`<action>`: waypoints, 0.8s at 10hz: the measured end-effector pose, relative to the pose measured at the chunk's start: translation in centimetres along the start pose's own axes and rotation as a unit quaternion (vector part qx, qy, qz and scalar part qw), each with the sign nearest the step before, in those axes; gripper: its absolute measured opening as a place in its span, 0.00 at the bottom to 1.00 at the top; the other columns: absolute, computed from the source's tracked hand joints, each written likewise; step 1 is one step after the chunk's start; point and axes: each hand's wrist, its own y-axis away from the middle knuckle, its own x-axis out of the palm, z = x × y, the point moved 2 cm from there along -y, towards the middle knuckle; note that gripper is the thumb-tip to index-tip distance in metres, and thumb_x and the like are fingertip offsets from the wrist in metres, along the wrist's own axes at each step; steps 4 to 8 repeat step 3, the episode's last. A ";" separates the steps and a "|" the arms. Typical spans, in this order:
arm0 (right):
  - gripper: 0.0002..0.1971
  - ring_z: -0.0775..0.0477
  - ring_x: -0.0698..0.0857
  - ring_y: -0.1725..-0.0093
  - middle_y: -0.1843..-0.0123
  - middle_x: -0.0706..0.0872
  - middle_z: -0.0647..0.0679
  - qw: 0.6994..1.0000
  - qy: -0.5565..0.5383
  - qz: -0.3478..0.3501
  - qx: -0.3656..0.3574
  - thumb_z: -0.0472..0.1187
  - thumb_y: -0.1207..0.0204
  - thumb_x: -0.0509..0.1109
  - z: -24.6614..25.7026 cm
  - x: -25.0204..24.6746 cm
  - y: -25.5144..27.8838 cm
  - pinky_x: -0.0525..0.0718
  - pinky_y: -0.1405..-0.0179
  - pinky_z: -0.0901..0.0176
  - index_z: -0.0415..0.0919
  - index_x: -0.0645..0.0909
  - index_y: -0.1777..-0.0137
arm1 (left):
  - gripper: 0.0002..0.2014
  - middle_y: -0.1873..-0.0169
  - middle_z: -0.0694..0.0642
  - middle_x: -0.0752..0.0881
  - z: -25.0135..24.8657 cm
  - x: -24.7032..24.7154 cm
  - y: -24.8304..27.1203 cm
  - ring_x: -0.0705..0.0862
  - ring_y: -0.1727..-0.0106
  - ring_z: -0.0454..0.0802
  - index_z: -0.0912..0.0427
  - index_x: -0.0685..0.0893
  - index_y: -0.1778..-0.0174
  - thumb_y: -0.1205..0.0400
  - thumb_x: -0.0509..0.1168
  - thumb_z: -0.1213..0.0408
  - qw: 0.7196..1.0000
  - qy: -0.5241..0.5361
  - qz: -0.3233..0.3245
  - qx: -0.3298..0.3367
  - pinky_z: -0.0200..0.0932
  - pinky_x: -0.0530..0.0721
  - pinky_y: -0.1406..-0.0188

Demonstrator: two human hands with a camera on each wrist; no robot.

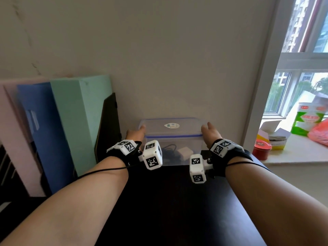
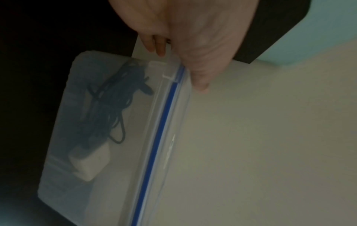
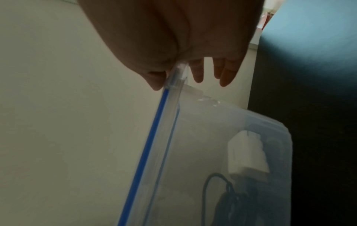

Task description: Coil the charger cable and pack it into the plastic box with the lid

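Note:
A clear plastic box stands on the dark table against the wall, with its lid, edged by a blue seal, lying on top. Inside lie the coiled black cable and the white charger brick. My left hand holds the lid's left end, and my right hand holds its right end. In the left wrist view the left hand has its thumb on the lid and its fingers by the side flap; the cable and brick show through the wall. In the right wrist view the right hand pinches the lid above the brick and cable.
Green and blue file boxes stand upright at the left beside a dark panel. To the right, a windowsill holds a red tin, a green carton and a red bag. The dark table stretches toward me.

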 end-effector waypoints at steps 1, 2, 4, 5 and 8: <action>0.32 0.35 0.62 0.19 0.16 0.59 0.41 1.000 -0.018 -0.022 0.011 0.54 0.18 0.54 -0.5 -0.8 0.3 0.58 0.18 0.45 0.50 0.50 0.16 | 0.57 0.27 0.66 0.75 0.0 -0.7 1.3 0.76 0.30 0.65 0.65 0.67 0.24 0.41 0.56 0.24 0.994 0.103 -0.030 -0.017 0.55 0.73 0.27; 0.35 0.34 0.63 0.19 0.17 0.62 0.43 0.998 -0.021 -0.059 0.002 0.60 0.24 0.57 -0.5 -1.7 1.0 0.59 0.19 0.39 0.52 0.55 0.18 | 0.40 0.21 0.66 0.64 -0.7 -1.5 3.3 0.66 0.22 0.64 0.67 0.56 0.20 0.20 0.53 0.42 0.993 0.100 -0.063 0.008 0.52 0.65 0.24; 0.33 0.38 0.71 0.24 0.23 0.73 0.43 0.992 -0.085 -0.082 -0.035 0.58 0.26 0.63 0.0 -2.3 1.6 0.67 0.23 0.40 0.47 0.66 0.22 | 0.31 0.29 0.71 0.74 -1.7 -2.1 4.5 0.73 0.28 0.66 0.69 0.70 0.29 0.19 0.53 0.47 0.987 0.109 -0.086 0.080 0.54 0.70 0.30; 0.33 0.38 0.71 0.24 0.23 0.73 0.43 0.992 -0.085 -0.082 -0.035 0.58 0.26 0.63 0.0 -2.3 1.6 0.67 0.23 0.40 0.47 0.66 0.22 | 0.31 0.29 0.71 0.74 -1.7 -2.1 4.5 0.73 0.28 0.66 0.69 0.70 0.29 0.19 0.53 0.47 0.987 0.109 -0.086 0.080 0.54 0.70 0.30; 0.33 0.38 0.71 0.24 0.23 0.73 0.43 0.992 -0.085 -0.082 -0.035 0.58 0.26 0.63 0.0 -2.3 1.6 0.67 0.23 0.40 0.47 0.66 0.22 | 0.31 0.29 0.71 0.74 -1.7 -2.1 4.5 0.73 0.28 0.66 0.69 0.70 0.29 0.19 0.53 0.47 0.987 0.109 -0.086 0.080 0.54 0.70 0.30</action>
